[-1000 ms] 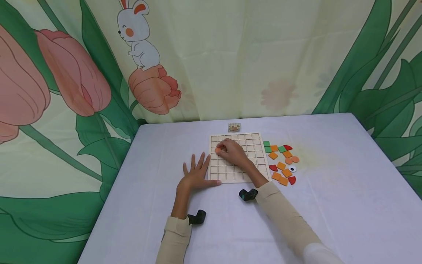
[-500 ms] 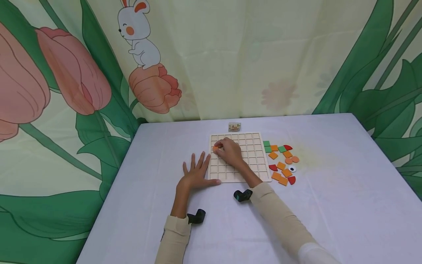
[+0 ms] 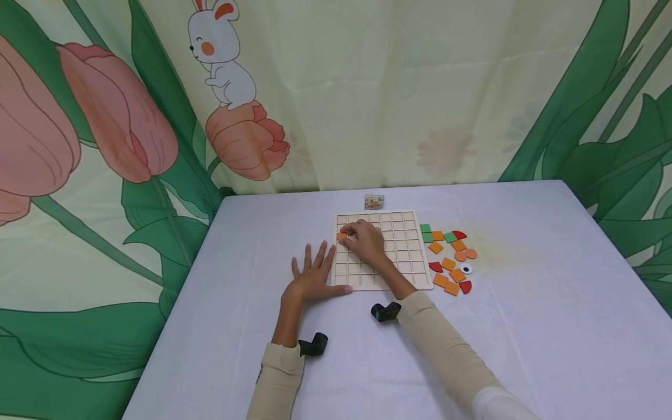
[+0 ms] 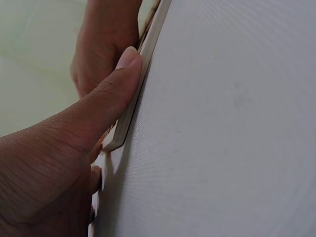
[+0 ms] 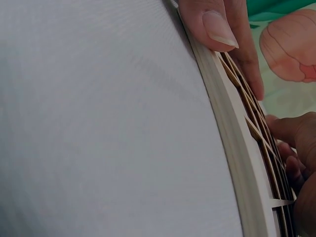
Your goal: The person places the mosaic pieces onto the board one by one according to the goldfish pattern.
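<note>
A pale wooden grid board (image 3: 388, 281) lies on the table. My right hand (image 3: 367, 242) is over its upper left part, thumb and fingertips pinching a small orange tile (image 3: 342, 237) at a cell in the left column. The right wrist view shows that hand's curled fingers (image 5: 296, 170) low over the grid dividers, the tile hidden there. My left hand (image 3: 311, 283) lies with fingers spread at the board's left side. Its thumb (image 4: 111, 94) rests against the near edge, by the corner.
Right of the board lie loose pieces: green squares (image 3: 426, 228), orange squares (image 3: 441, 280), red quarter rounds (image 3: 465, 287), orange discs (image 3: 471, 254) and a white eye disc (image 3: 465, 268). A small patterned card (image 3: 374, 202) lies behind the board. A printed curtain (image 3: 367, 116) hangs behind the table.
My right hand has shifted slightly left with the orange tile, which now sits flatter at the left column. The left hand has stayed in place.
</note>
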`<action>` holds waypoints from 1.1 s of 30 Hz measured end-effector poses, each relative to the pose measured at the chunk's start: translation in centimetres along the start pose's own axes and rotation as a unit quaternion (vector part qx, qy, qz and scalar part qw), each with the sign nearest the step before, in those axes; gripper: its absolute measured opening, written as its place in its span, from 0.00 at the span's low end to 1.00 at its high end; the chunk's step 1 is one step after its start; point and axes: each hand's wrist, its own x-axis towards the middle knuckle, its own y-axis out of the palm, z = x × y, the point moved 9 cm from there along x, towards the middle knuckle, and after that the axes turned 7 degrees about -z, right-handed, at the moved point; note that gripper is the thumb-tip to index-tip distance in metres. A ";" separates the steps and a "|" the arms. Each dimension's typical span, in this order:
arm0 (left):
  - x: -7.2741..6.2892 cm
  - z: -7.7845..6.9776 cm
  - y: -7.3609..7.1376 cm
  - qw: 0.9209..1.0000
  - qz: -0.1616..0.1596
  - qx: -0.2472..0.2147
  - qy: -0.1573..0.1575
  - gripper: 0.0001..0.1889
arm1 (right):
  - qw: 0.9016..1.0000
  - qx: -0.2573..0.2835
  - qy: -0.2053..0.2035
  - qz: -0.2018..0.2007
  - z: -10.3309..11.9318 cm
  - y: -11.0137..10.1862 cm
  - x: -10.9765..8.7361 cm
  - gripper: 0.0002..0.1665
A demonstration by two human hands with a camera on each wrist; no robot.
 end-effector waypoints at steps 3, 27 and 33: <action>0.0 -0.1 -0.1 1.000 -0.002 0.001 0.003 0.59 | 1.000 0.007 0.001 -0.002 -0.1 -0.1 0.0 0.13; -0.2 -0.4 -0.5 1.000 -0.010 -0.011 0.008 0.59 | 0.998 0.056 0.018 0.016 -0.3 -0.5 -0.3 0.14; -0.4 -0.3 -0.3 1.000 -0.003 -0.015 0.006 0.58 | 0.993 0.107 0.035 0.035 -0.6 -0.5 -0.8 0.14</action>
